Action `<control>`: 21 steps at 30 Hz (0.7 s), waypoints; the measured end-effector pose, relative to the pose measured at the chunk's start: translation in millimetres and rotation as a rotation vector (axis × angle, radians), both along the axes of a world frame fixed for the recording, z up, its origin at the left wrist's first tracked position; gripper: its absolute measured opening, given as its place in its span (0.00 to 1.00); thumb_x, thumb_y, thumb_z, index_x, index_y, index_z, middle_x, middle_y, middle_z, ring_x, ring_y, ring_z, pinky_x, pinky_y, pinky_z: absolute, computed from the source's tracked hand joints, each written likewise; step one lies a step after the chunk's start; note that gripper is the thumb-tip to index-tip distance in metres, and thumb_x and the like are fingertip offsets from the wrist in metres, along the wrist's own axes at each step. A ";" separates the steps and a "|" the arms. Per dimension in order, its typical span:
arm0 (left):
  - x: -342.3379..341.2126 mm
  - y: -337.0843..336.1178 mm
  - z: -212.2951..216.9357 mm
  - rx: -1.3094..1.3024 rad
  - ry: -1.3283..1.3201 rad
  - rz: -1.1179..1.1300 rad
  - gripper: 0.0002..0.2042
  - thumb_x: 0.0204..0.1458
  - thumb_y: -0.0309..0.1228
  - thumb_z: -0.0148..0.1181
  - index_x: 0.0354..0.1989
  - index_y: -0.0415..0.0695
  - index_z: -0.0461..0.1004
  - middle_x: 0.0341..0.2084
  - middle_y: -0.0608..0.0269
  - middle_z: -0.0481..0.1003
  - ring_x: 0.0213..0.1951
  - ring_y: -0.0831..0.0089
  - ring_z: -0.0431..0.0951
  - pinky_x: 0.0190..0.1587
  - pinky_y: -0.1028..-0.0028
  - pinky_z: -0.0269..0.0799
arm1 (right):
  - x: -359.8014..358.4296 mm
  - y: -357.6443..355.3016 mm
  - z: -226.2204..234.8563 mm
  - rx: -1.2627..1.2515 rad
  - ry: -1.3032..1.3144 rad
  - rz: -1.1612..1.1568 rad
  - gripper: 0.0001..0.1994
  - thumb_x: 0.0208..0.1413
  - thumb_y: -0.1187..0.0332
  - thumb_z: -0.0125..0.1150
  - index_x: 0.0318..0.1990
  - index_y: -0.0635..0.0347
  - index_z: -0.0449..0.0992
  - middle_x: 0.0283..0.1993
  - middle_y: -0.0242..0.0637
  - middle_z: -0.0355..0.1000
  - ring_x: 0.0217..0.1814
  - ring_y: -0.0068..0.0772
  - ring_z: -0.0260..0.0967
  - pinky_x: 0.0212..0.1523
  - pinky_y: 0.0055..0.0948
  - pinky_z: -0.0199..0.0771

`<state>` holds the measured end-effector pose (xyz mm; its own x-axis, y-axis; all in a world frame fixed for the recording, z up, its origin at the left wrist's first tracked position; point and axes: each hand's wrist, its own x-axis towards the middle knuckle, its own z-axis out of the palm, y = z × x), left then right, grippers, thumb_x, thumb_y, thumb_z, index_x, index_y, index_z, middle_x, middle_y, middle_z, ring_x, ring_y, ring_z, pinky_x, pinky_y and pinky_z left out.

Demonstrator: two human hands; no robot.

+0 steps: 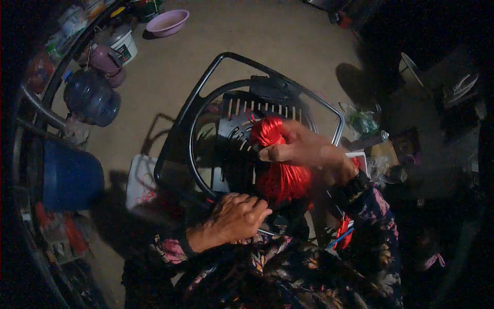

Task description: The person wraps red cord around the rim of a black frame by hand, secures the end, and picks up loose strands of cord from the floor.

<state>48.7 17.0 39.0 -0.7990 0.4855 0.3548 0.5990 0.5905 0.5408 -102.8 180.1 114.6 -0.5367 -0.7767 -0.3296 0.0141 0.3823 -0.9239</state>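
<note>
A shiny bundle of red cord (285,180), narrow at the top and wider below, is in front of me. My right hand (303,147) is closed round its narrow upper part, thumb on the near side. The red strands spread out beneath that hand. To the left and nearer my lap, my left hand (236,213) is closed with its fingers curled under. What it holds, if anything, is hidden. A small red tip shows just beside its knuckles. Both hands are over a black metal frame (193,154) with a slotted dark panel (239,108) inside its ring.
A white stool-like box (143,180) and a blue bin (72,175) stand at the left. Farther back are a large water bottle (92,98), a white bucket (125,46) and a pink basin (168,23). Scissors-like red and blue items (342,234) lie by my right side.
</note>
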 end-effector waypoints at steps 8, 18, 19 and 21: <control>-1.1 0.7 -6.8 0.027 -0.054 0.002 0.10 0.50 0.34 0.61 0.22 0.44 0.69 0.16 0.58 0.72 0.20 0.60 0.76 0.23 0.63 0.71 | -11.3 10.2 -0.6 -0.217 -0.014 -0.317 0.20 0.56 0.50 0.58 0.45 0.57 0.74 0.34 0.30 0.73 0.34 0.22 0.67 0.37 0.23 0.68; 0.6 -0.2 -11.6 0.047 -0.106 -0.106 0.10 0.51 0.34 0.60 0.23 0.44 0.69 0.16 0.58 0.72 0.21 0.58 0.77 0.23 0.61 0.70 | -70.2 11.5 38.2 -0.716 -0.114 -0.400 0.14 0.62 0.56 0.51 0.42 0.59 0.70 0.35 0.32 0.69 0.40 0.29 0.69 0.46 0.28 0.68; 5.0 -0.3 -16.5 0.049 -0.106 -0.106 0.10 0.51 0.34 0.60 0.23 0.44 0.69 0.16 0.58 0.72 0.21 0.58 0.77 0.23 0.61 0.70 | -83.4 14.1 44.1 -0.722 -0.062 -0.376 0.14 0.62 0.57 0.52 0.42 0.59 0.70 0.35 0.32 0.70 0.41 0.30 0.69 0.47 0.28 0.68; 13.4 3.0 -24.3 -0.001 -0.105 -0.170 0.09 0.51 0.33 0.60 0.22 0.46 0.70 0.18 0.61 0.72 0.22 0.60 0.76 0.23 0.63 0.70 | -115.5 39.0 69.1 -0.780 0.224 -0.438 0.16 0.60 0.56 0.54 0.42 0.62 0.72 0.38 0.37 0.74 0.41 0.32 0.73 0.45 0.29 0.73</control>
<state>62.0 20.0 14.6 -0.7380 0.6171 0.2732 0.6305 0.4860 0.6052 -218.2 219.2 183.7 -0.8231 -0.4481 0.3490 -0.1998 -0.3467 -0.9164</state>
